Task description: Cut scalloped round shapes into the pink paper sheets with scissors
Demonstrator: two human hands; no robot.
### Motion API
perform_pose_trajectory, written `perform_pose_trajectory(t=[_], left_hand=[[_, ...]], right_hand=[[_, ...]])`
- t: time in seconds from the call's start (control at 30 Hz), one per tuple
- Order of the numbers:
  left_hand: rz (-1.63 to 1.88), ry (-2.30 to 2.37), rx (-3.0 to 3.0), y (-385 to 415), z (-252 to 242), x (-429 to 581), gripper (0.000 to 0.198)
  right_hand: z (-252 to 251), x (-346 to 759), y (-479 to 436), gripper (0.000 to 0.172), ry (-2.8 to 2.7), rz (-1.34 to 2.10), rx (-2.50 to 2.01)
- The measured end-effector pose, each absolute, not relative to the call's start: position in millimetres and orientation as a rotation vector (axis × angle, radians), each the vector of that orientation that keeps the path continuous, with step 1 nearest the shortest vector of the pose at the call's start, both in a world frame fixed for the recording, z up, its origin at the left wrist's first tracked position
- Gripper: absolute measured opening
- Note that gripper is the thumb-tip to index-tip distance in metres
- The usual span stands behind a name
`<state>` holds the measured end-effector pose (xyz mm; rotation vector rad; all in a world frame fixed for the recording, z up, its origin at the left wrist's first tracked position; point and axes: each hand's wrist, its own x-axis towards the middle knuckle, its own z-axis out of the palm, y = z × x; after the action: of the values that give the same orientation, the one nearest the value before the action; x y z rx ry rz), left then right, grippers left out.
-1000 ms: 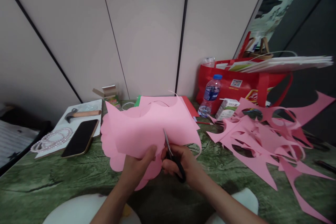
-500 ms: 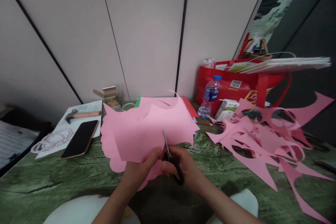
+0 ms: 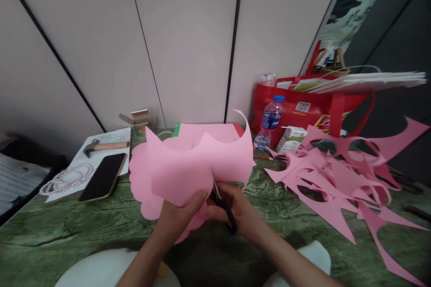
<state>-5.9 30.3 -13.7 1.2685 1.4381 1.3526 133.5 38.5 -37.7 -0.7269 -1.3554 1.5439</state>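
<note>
The left hand pinches the pink paper while the right hand grips the scissors; turning the sheet into the blades likely keeps the curve smooth.

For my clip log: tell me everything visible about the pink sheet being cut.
The pink paper sheet is thin and matte, held bowed above the green table. Its left and lower edges are cut into scallops; the top has a curved notch and a curling strip at upper right. The left hand pinches its lower edge; scissors in the right hand cut into it from below.
</note>
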Motion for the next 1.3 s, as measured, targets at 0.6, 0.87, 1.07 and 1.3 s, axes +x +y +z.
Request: perform_pose_trajectory(t=[0.6, 0.87, 1.07, 1.3], left_hand=[[1.308, 1.414, 1.384, 36.0, -14.7, -13.2, 0.028], [1.316, 1.362, 1.432, 37.9, -18.7, -16.5, 0.029], [1.307, 1.384, 1.435, 38.0, -16.6, -16.5, 0.023], [1.283, 1.393, 1.478, 37.1, -12.8, -15.8, 0.018]], right_hand=[[-34.6, 133.5, 36.2, 0.038, -1.347, 1.543, -0.83], [-33.6, 131.1, 35.7, 0.029, -1.344, 1.527, -0.867], [-36.1, 132.0, 35.1, 0.026, -1.339, 1.529, -0.834], [-37.3, 131.8, 35.8, 0.026, -1.332, 1.544, -0.789]])
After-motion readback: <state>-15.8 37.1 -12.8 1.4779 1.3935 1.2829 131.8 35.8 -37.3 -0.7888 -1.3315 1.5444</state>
